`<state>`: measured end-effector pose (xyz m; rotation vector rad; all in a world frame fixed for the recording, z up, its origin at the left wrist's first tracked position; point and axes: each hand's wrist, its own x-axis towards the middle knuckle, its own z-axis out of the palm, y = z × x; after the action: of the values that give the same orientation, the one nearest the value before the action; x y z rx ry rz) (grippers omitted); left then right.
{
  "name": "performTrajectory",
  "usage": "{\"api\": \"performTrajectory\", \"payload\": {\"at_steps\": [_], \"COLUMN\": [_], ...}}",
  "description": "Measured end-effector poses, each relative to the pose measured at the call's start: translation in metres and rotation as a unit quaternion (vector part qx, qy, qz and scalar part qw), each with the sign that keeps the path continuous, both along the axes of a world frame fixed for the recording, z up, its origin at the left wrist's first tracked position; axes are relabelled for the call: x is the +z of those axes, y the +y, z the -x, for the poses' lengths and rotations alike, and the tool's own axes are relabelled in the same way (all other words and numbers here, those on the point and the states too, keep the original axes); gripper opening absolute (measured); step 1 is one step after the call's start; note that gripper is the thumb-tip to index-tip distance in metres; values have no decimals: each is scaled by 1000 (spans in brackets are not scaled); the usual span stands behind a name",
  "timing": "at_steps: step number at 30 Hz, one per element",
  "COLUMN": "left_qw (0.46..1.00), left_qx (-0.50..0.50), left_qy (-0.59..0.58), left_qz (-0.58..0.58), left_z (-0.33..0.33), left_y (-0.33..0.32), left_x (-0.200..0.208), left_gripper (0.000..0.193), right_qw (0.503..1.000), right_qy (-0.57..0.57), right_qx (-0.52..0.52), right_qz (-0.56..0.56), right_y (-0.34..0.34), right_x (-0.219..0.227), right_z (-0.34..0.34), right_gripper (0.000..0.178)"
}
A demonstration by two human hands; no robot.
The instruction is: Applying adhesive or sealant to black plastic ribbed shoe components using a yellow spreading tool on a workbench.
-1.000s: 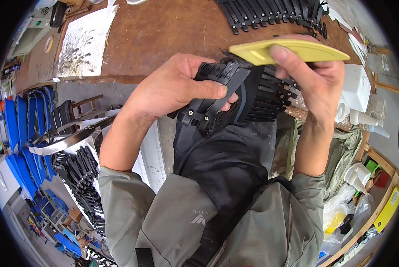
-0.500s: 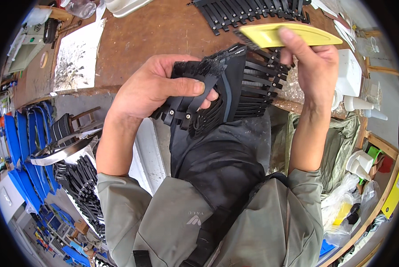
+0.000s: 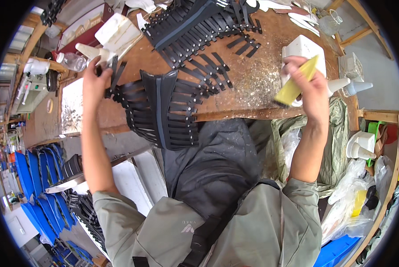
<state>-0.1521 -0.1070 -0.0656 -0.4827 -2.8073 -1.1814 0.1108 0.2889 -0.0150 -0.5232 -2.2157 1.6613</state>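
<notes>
A black panel (image 3: 165,109) with a grey-blue centre strip and many side straps with metal rivets lies partly on the brown workbench, its lower part overhanging the near edge. My left hand (image 3: 95,86) is at the panel's left end, thumb and forefinger curled on a dark strap end. Farther right, over the bench, my right hand (image 3: 314,91) grips a yellow brush (image 3: 299,82), its dark bristle edge pointing down to the left. A similar strapped black panel (image 3: 190,29) lies farther back, with loose-looking straps (image 3: 245,44) beside it.
On the workbench (image 3: 235,95) stand a white box-like container (image 3: 304,51) at the right and another (image 3: 119,31) at the far left. A spotted white sheet (image 3: 72,107) lies at the left. Blue curved pieces (image 3: 39,173) are stacked lower left; plastic bags (image 3: 342,196) hang lower right.
The panel has gone from my raised left hand down onto the bench edge, opened out. My left hand has moved left; my right hand with the brush has moved lower and away from the panel.
</notes>
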Motion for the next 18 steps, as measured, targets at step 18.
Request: {"api": "performTrajectory", "payload": {"at_steps": [18], "left_qw": [852], "left_qx": [-298], "left_qy": [251], "left_qz": [349], "left_z": [-156], "left_y": [167], "left_x": [-62], "left_gripper": [21], "right_qw": [861], "right_qy": [-305], "right_qx": [230], "right_qz": [-337], "right_y": [-23], "right_x": [-79], "right_z": [137], "right_gripper": [37]}}
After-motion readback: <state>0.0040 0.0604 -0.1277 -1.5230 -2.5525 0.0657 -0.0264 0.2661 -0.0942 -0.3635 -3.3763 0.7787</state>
